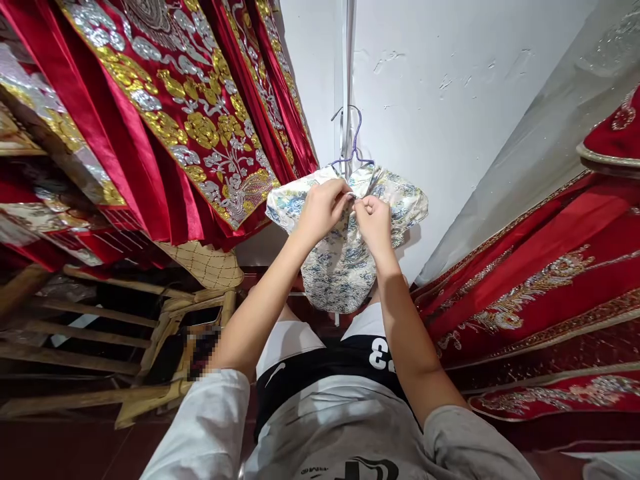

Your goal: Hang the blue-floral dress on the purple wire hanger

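Observation:
A short-sleeved shirt (340, 267) with a blue floral print on pale cloth hangs from a purple wire hanger (356, 143) in front of me. My left hand (327, 205) is closed at the shirt's front, just below the collar, with thumb and fingertips pinching the cloth edge. Close beside it, my right hand (373, 217) pinches the facing edge of the same opening, its fingers curled. The fingertips of both hands nearly meet. Whether a button lies between them is too small to tell.
Red garments with gold and silver embroidery (210, 127) hang at the left. More red embroidered cloth (525, 300) hangs at the right, partly under clear plastic (540, 120). A wooden chair (100, 327) stands at lower left. Behind the hanger rises a white wall (430, 73).

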`<state>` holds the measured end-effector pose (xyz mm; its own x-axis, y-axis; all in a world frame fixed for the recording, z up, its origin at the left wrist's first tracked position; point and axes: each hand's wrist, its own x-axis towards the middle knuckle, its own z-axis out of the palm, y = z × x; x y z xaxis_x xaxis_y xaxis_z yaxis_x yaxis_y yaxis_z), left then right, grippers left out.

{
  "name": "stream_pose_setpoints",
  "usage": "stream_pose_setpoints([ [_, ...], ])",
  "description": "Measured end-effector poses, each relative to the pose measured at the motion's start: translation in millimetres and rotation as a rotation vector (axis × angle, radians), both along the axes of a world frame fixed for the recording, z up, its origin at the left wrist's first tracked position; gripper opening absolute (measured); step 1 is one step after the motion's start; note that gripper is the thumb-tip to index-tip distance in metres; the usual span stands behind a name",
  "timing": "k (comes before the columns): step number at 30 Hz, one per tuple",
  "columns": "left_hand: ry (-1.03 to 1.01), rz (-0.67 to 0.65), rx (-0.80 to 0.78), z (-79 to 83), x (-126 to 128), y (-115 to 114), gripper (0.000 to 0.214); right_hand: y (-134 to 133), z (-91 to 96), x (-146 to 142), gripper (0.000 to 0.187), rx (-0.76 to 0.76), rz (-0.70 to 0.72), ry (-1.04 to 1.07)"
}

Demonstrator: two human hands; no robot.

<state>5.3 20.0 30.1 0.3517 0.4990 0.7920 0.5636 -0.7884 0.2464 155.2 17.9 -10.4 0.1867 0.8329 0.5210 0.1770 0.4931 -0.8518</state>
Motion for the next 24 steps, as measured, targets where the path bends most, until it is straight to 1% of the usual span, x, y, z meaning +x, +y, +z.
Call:
stream_pose_setpoints([
  [3, -0.045, -0.004, -0.015, -5.6, 5, -5, 0.01, 8, -6.7, -4, 0.031, -0.008, 0.018, 0.017],
  [6, -0.196, -0.014, 0.01, -2.0, 9, -8, 0.011, 14, -9.9, -8, 0.029, -0.042, 0.023, 0.002],
  [8, -0.372, 0.014, 0.027, 1.1, 4, -7, 0.012, 11, -18.5, -9, 0.029, -0.068, -0.008, -0.027],
  [9, -0.482, 0.043, 0.028, 0.9, -2, -6, 0.012, 6, -26.2, -8, 0.029, -0.079, -0.029, -0.034],
  [10, -0.606, 0.078, 0.023, -1.0, -11, -4, 0.012, -1, -36.3, -7, 0.029, -0.09, -0.047, -0.031],
  [12, -0.897, 0.14, -0.025, -10.8, -33, 1, 0.011, -19, -62.2, -6, 0.028, -0.125, -0.051, 0.012],
  [13, -1.067, 0.154, -0.089, -18.4, -44, 4, 0.014, -29, -76.5, -5, 0.027, -0.161, -0.03, 0.043],
  [15, -1.421, 0.115, -0.325, -37.2, -60, 8, 0.024, -46, -102.6, -4, 0.023, -0.229, 0.046, 0.123],
  [17, -1.69, 0.029, -0.594, -56.7, -63, 12, 0.033, -56, -119.5, -1, 0.019, -0.27, 0.114, 0.208],
  [18, -1.757, 0.006, -0.669, -65.0, -60, 14, 0.035, -58, -123.3, 2, 0.017, -0.277, 0.132, 0.251],
  [19, -1.773, 0.021, -0.668, -71.5, -55, 15, 0.034, -59, -124.2, 6, 0.015, -0.277, 0.139, 0.288],
  [20, -1.738, 0.069, -0.588, -75.8, -49, 17, 0.031, -58, -122.8, 11, 0.014, -0.272, 0.134, 0.319],
  [22, -1.538, 0.167, -0.342, -76.8, -42, 21, 0.022, -57, -115.4, 22, 0.014, -0.256, 0.137, 0.333],
  [23, -1.403, 0.177, -0.251, -74.0, -41, 24, 0.018, -58, -110.8, 28, 0.015, -0.251, 0.149, 0.321],
  [24, -1.281, 0.163, -0.211, -69.6, -44, 27, 0.015, -59, -106.3, 32, 0.015, -0.249, 0.168, 0.304],
])
